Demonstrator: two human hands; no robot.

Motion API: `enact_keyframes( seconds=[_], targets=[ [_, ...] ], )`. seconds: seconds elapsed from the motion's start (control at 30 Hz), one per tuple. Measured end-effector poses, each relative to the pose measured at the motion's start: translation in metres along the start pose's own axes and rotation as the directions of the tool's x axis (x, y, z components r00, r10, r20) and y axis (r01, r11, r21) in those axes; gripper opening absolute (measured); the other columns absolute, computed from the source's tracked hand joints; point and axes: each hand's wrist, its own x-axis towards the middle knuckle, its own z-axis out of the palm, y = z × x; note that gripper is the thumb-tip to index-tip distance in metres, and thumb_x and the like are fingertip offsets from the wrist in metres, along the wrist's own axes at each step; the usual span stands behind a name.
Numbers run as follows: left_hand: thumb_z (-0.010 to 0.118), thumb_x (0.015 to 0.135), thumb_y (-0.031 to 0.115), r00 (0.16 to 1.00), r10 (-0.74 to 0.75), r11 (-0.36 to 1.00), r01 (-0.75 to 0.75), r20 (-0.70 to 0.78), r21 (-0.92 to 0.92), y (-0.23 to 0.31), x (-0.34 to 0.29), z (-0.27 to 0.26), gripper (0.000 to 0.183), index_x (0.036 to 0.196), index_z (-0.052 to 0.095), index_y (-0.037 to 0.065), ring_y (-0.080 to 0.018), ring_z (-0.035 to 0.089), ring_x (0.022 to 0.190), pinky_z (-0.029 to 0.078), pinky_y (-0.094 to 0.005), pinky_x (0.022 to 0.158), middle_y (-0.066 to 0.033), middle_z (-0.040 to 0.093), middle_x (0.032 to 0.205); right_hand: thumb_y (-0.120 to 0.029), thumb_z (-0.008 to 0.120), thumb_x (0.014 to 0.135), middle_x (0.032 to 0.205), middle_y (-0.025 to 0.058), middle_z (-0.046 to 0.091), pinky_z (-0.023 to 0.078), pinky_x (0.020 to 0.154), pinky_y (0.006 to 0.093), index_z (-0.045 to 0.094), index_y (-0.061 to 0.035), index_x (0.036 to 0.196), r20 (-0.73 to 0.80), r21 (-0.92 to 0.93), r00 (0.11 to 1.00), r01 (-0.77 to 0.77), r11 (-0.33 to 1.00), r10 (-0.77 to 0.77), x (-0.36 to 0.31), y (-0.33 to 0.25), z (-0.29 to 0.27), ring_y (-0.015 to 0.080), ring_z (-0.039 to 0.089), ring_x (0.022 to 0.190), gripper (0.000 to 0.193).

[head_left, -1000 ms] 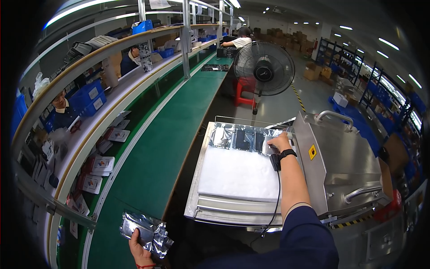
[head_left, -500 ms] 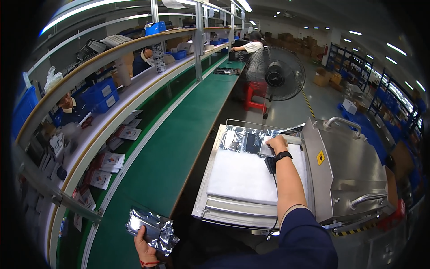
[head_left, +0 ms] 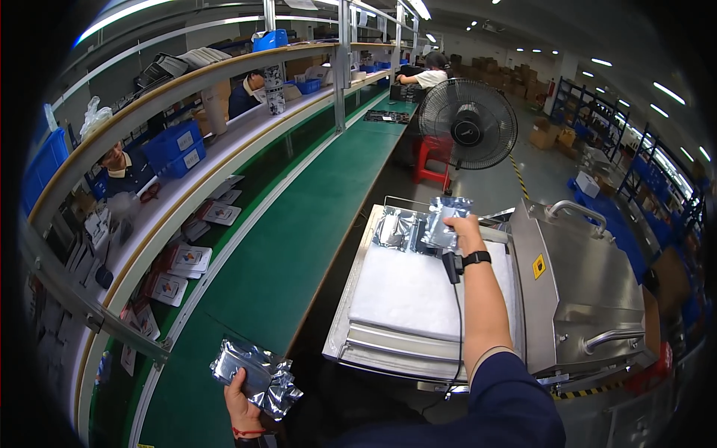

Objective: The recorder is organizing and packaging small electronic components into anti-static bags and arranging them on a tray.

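Head view shows our left hand (head_left: 243,403) grasping crinkled antistatic pouches (head_left: 255,371) by the green worktop (head_left: 276,276), while our right hand (head_left: 467,233) pinches a single silver pouch (head_left: 441,236) at the white pad's (head_left: 407,291) far edge, just right of other flat pouches (head_left: 390,228).
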Motion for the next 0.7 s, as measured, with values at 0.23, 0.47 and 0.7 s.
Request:
enact_keyframes(
  seconds=[0.23, 0.47, 0.7],
  targets=[
    [0.058, 0.082, 0.003, 0.999, -0.043, 0.998, 0.042, -0.021, -0.053, 0.002, -0.004, 0.011, 0.035, 0.115, 0.051, -0.001, -0.0284, 0.060, 0.095, 0.049, -0.0427, 0.086, -0.0138, 0.059, 0.107, -0.015, 0.075, 0.068, 0.096, 0.0172, 0.065, 0.049, 0.079, 0.0355, 0.065, 0.0038, 0.096, -0.232, -0.789, 0.970, -0.145, 0.596, -0.071, 0.008, 0.025, 0.039, 0.0292, 0.063, 0.089, 0.035],
    [0.057, 0.081, 0.001, 0.999, -0.019, 0.998, 0.017, -0.039, -0.061, 0.008, -0.015, 0.019, 0.033, 0.114, 0.051, -0.002, -0.0285, 0.061, 0.094, 0.050, -0.0427, 0.085, -0.0145, 0.060, 0.105, -0.013, 0.071, 0.067, 0.077, 0.0144, 0.064, 0.048, 0.063, 0.0341, 0.064, 0.0049, 0.086, -0.062, -0.639, 0.996, -0.094, 0.763, 0.071, 0.025, 0.038, 0.042, 0.0252, 0.062, 0.071, 0.027],
    [0.061, 0.080, 0.000, 0.995, -0.080, 0.997, 0.080, -0.052, -0.016, 0.009, -0.009, 0.035, 0.028, 0.107, 0.055, -0.004, -0.0257, 0.064, 0.087, 0.054, -0.0383, 0.078, -0.0139, 0.063, 0.099, -0.010, 0.061, 0.068, 0.059, -0.0017, 0.050, 0.033, 0.045, 0.0291, 0.053, -0.0077, 0.059, 0.189, -0.270, 0.973, 0.183, 0.946, -0.134, 0.038, 0.043, -0.010, 0.0117, 0.045, 0.050, 0.012]
  ],
)
